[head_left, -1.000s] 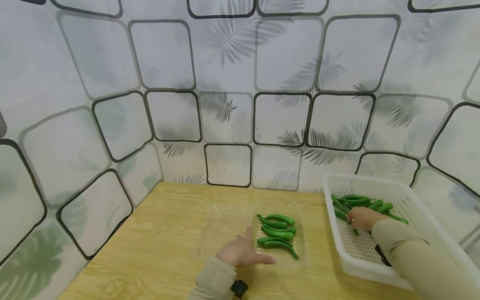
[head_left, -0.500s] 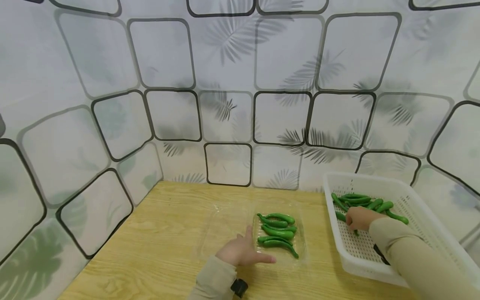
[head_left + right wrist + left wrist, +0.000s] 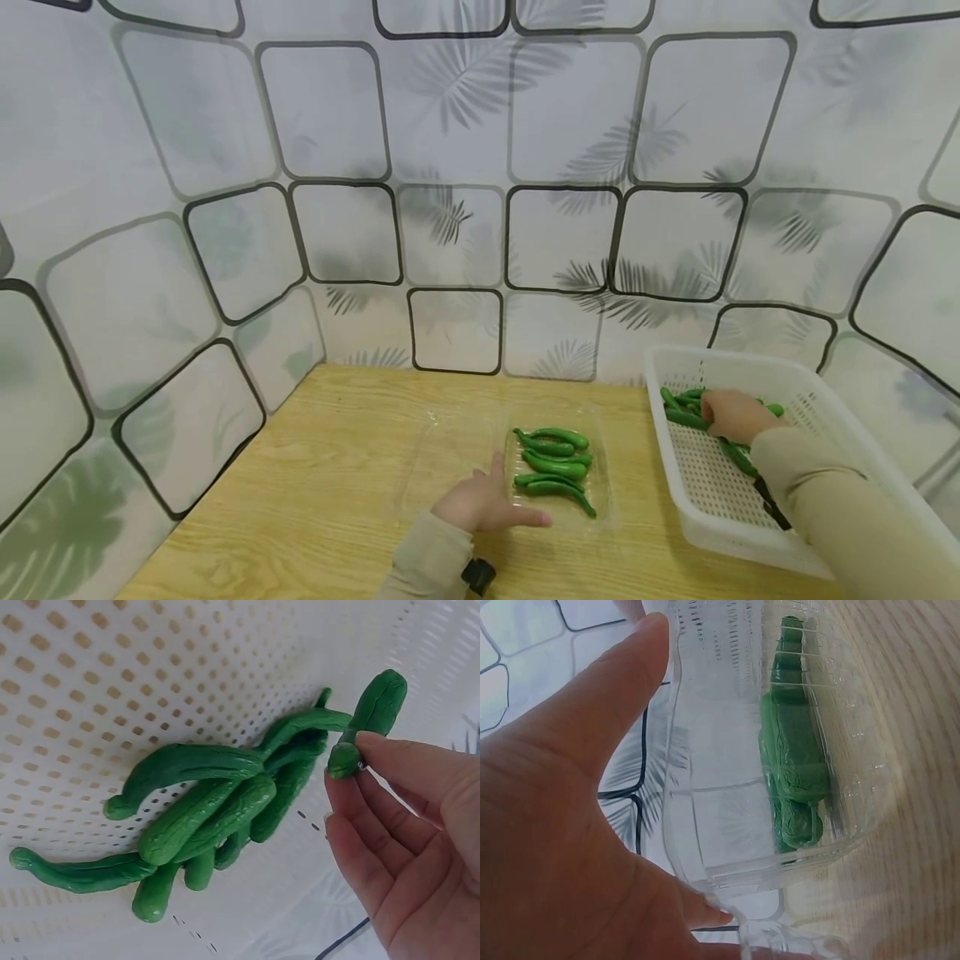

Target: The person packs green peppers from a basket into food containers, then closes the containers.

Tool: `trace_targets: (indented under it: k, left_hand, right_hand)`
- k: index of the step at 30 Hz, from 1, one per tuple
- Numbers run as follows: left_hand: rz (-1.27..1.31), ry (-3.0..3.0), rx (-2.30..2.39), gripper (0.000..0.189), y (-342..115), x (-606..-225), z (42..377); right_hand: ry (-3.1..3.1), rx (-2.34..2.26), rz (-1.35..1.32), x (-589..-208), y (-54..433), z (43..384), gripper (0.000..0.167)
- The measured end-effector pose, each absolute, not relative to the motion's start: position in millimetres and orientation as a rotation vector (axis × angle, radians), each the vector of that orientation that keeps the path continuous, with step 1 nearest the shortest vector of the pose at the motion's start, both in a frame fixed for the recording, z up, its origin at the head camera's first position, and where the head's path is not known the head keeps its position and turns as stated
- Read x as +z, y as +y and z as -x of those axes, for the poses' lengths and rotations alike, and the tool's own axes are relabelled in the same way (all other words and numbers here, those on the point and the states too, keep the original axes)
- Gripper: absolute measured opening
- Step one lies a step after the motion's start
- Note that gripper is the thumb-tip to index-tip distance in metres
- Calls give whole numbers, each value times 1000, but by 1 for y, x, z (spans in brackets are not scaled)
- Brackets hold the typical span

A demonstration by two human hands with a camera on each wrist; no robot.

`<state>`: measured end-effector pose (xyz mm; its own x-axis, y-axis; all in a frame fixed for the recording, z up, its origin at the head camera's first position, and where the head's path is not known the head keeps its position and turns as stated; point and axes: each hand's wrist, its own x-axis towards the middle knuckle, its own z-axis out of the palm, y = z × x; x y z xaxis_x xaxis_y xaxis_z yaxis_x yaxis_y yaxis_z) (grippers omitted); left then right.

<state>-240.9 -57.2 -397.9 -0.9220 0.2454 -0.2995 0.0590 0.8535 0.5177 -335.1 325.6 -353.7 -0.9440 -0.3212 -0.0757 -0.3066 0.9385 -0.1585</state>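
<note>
In the head view, several green peppers (image 3: 557,468) lie side by side in the right half of a clear plastic clamshell box (image 3: 607,487). My left hand (image 3: 480,502) is at the box's near side, thumb and forefinger spread wide; the left wrist view has the thumb and fingers (image 3: 654,652) about the box's edge. Inside a white perforated basket (image 3: 701,521), my right hand (image 3: 738,417) pinches one green pepper (image 3: 381,701) between thumb and fingertips. Beside it in the right wrist view lies a heap of peppers (image 3: 214,814).
The box's lid half (image 3: 450,454) lies unfolded flat to the left on the wooden table (image 3: 300,492). The basket stands at the table's right. A patterned curtain (image 3: 450,242) encloses the back and sides.
My right hand has shifted slightly farther back and to the right in the basket, and some peppers about it show differently. The left hand and the box have stayed put.
</note>
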Motion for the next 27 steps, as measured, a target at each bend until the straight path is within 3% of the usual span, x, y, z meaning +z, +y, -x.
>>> trace_targets:
  k: [14, 27]
  left_hand:
    - [-242, 2672, 742, 124, -58, -400, 243]
    - [-243, 2673, 755, 122, -58, -400, 242]
  right_hand:
    - [3051, -309, 390, -317, 316, 319, 23]
    - [3077, -456, 584, -301, 281, 295, 22]
